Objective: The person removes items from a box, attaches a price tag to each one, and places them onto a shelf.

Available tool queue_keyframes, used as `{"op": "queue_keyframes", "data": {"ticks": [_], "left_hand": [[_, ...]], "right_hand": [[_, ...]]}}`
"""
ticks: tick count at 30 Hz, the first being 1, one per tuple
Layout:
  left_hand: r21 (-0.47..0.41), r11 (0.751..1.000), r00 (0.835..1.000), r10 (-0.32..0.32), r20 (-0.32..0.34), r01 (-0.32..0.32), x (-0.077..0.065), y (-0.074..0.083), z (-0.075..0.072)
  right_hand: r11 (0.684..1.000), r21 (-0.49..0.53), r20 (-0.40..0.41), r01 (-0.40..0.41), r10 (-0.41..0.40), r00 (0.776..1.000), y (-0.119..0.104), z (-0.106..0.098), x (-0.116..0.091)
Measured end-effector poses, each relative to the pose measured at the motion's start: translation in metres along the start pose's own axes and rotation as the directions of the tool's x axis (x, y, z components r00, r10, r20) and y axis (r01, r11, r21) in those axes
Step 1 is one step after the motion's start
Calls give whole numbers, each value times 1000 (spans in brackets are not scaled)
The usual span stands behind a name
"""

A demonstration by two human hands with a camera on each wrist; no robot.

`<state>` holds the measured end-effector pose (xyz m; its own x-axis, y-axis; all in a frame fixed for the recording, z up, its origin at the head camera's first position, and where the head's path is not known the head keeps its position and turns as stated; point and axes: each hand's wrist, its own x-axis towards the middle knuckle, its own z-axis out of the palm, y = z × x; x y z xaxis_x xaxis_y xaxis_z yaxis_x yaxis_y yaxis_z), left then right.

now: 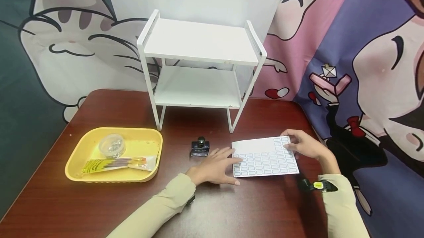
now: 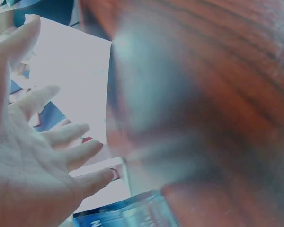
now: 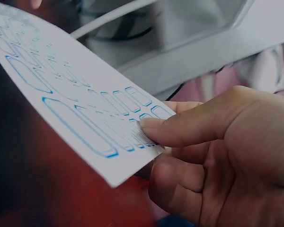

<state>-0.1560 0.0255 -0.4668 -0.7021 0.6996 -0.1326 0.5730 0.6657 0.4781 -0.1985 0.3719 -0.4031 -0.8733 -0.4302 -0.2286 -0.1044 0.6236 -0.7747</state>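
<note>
My right hand (image 1: 306,144) pinches the right edge of a white sheet of labels (image 1: 261,163), thumb on top and fingers beneath. Rows of small blue-outlined labels (image 3: 71,120) cover much of the sheet, while one upper part is blank white. At the sheet's left edge is my left hand (image 1: 213,167), its fingers spread and loosely extended; whether they touch the paper I cannot tell. In the left wrist view its palm (image 2: 33,165) faces the camera and grips nothing. A dark glass bottle with a round black cap (image 1: 200,147) stands just beyond the left hand.
A yellow tray (image 1: 142,135) on the left holds a round clear tub (image 1: 112,145) and a clear-and-yellow packet of slender sticks (image 1: 119,163). A white two-tier shelf (image 1: 198,41) stands at the back of the brown table (image 1: 215,212). Cartoon-printed cloth hangs behind.
</note>
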Motion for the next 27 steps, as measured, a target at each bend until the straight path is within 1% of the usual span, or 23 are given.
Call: {"op": "queue_keyframes", "data": {"ticks": [3, 5, 6, 7, 9, 11, 13, 15, 18, 21, 25, 27], "left_hand": [[-23, 999, 996, 46, -77, -48, -5, 6, -8], [-21, 995, 987, 89, -132, -93, -8, 12, -13], [-14, 993, 980, 111, -166, -115, -10, 14, -16], [-7, 991, 970, 131, -204, -135, -11, 17, -19], [13, 987, 945, 158, -285, -161, -14, 21, -24], [31, 983, 913, 178, -367, -179, -16, 25, -30], [38, 981, 883, 189, -430, -191, -19, 28, -36], [41, 979, 858, 197, -474, -202, -22, 32, -43], [32, 980, 833, 183, -522, -195, -27, 37, -53], [10, 984, 805, 149, -574, -175, -32, 40, -63], [-43, 988, 754, 86, -651, -150, -39, 39, -77], [-106, 983, 742, 42, -670, -151, -43, 37, -84]], "right_hand": [[999, -14, -10, 38, -39, 999, -22, -4, -5], [998, -34, -20, 58, -59, 998, -37, -6, -9], [997, -42, -27, 67, -68, 997, -44, -7, -11], [996, -51, -33, 77, -79, 996, -51, -7, -14], [991, -79, -43, 107, -110, 993, -64, -7, -19], [986, -99, -46, 135, -140, 989, -77, -7, -24], [980, -109, -39, 169, -174, 984, -89, -7, -31], [972, -112, -31, 205, -209, 977, -100, -8, -36], [957, -108, -22, 269, -273, 962, -115, -7, -41], [937, -81, -33, 340, -344, 939, -126, -2, -41], [915, 31, -64, 402, -400, 914, -135, 13, -32], [904, 101, -72, 415, -409, 909, -138, 23, -25]]}}
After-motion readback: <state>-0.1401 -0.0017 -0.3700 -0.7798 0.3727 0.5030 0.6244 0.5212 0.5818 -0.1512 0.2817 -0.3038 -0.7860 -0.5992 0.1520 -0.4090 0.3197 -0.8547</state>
